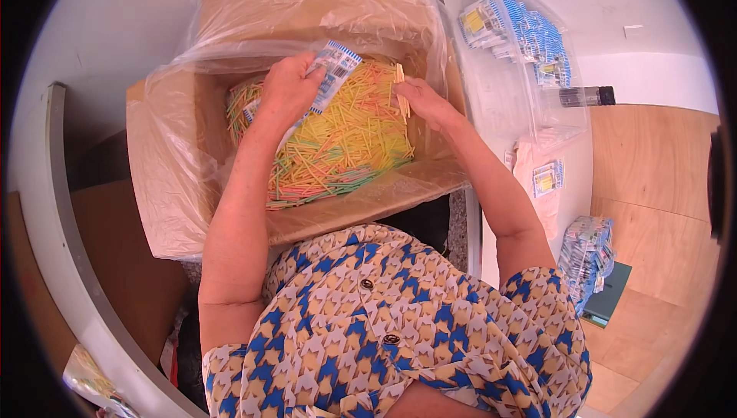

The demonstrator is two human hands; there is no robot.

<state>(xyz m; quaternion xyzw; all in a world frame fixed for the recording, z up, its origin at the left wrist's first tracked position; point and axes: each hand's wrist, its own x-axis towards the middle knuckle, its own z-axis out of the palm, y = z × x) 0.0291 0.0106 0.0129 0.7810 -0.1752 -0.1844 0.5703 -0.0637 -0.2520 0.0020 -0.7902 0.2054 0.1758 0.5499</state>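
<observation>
The person's left hand (292, 88) has its grip pinching a blue-and-white packet (338, 74) above the open carton (211, 134); the right hand (422, 102), its grip pressed together on a small bunch of pale yellow sticks (401, 89), is near the carton's right wall; below both, loose sticks (338, 153) in yellow, pink and green lie heaped inside a clear plastic liner (165, 188); to the right, a clear bin (495, 94) holds blue-striped packets (537, 38); nearer the person, a single packet (547, 178) lies on pink cloth (546, 214) on the white counter (574, 180).
</observation>
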